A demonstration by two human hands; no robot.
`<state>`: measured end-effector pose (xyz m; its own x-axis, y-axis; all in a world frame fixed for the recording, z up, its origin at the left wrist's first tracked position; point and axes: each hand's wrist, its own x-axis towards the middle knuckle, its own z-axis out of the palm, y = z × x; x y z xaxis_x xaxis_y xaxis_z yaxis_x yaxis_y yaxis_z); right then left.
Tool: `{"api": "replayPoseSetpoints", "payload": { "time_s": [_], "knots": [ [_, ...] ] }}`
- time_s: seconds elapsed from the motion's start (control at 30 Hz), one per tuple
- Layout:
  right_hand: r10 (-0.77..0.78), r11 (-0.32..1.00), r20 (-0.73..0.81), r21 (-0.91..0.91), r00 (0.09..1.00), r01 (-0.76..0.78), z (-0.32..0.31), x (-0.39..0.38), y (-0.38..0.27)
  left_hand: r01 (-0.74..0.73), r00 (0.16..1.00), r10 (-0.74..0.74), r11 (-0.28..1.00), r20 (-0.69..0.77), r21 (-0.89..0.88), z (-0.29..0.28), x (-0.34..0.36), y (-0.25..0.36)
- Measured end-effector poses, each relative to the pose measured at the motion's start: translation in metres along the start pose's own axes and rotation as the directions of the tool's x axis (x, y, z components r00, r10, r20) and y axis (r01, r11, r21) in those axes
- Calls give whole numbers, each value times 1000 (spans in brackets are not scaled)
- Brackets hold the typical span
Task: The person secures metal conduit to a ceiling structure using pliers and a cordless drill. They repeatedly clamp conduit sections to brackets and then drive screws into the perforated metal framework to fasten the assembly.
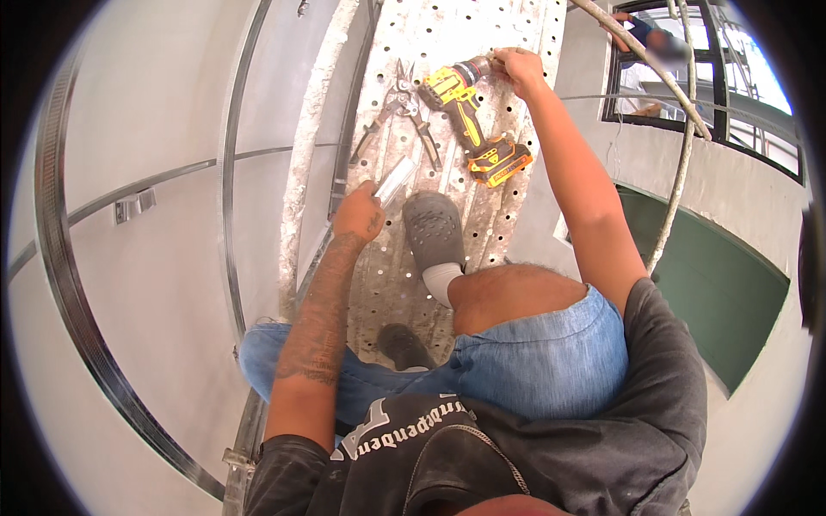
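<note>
A short, pale silver strip of metal channel (396,180) sticks up out of my left hand (359,211), which is closed around its lower end. Ahead of it, a pair of tin snips (404,105) with dark handles lies with its handles spread on the perforated metal plank. Beside the snips, a yellow and black cordless drill (465,116) rests on its side, battery toward me. The fingers of my right hand (521,72) are closed at the drill's nose; the fingertips are partly hidden. My grey clog (433,228) stands just behind the tools.
The perforated scaffold plank (482,21) runs ahead under my feet. Metal studs (231,172) and pale panels line the left side. At right, scaffold tubes (686,163) cross before a wall with a dark-framed window (667,64), where another person is partly visible, and a green opening (701,275).
</note>
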<state>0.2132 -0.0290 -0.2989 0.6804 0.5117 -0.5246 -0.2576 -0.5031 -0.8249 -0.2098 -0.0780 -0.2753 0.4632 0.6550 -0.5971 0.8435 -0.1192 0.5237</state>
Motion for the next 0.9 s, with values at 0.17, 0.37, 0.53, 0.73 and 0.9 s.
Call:
{"api": "replayPoseSetpoints", "payload": {
  "time_s": [0.17, 0.37, 0.53, 0.73, 0.9],
  "knots": [
    [164, 986, 50, 25, 985, -166, -3, 13, 6, 2, 1000, -1, 1000, -24, 17, 10, -8, -6],
    [304, 951, 44, 48, 952, -306, -2, 23, 8, -47, 996, 43, 998, -82, -48, 18, -15, -15],
    [306, 952, 21, 10, 952, -306, -12, 26, 3, 42, 994, -50, 995, -93, -90, 20, -10, -1],
    [-197, 857, -104, -502, 975, 119, -8, -39, 23, 15, 992, -32, 991, -124, -135, 1, -28, 6],
    [-309, 594, 126, -748, 942, 295, 54, -161, 41, -17, 991, -3, 990, -137, -143, -20, -41, 12]
  ]
}}
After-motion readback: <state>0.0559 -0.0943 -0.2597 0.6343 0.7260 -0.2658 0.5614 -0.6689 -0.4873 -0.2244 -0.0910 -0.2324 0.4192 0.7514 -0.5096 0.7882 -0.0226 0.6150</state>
